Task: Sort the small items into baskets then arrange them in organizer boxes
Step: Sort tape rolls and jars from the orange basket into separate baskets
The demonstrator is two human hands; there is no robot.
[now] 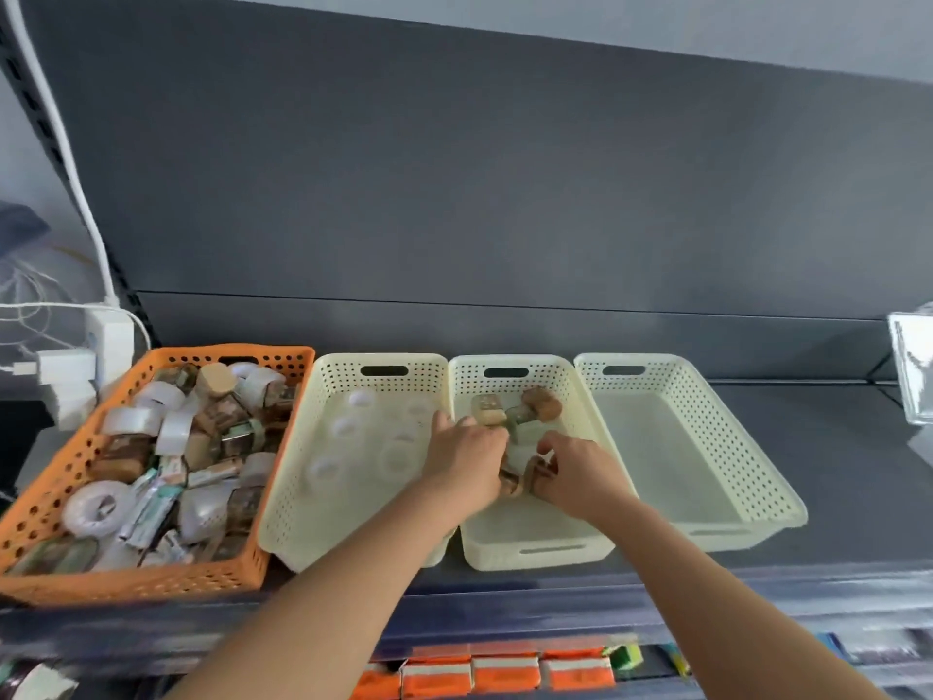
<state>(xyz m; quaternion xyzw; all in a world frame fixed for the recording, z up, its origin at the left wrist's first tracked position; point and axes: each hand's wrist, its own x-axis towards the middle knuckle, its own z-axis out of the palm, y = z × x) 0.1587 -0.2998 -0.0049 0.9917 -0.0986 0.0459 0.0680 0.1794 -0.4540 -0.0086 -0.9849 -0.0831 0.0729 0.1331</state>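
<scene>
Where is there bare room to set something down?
The right cream basket is bare inside, as is the shelf between it and the clear box. The middle cream basket is free at its near end; farther in, the left hand and right hand work among cork-lidded jars. The orange basket is heaped; tape rolls dot the left cream basket.

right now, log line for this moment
left hand: grips small brown jar | right hand: pinches second brown jar | place: middle cream perforated plastic basket

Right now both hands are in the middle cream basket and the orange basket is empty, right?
Not quite. The head view shows the orange basket piled with tape rolls and jars, not empty. The left hand and right hand are in the middle cream basket, as you said.
</scene>
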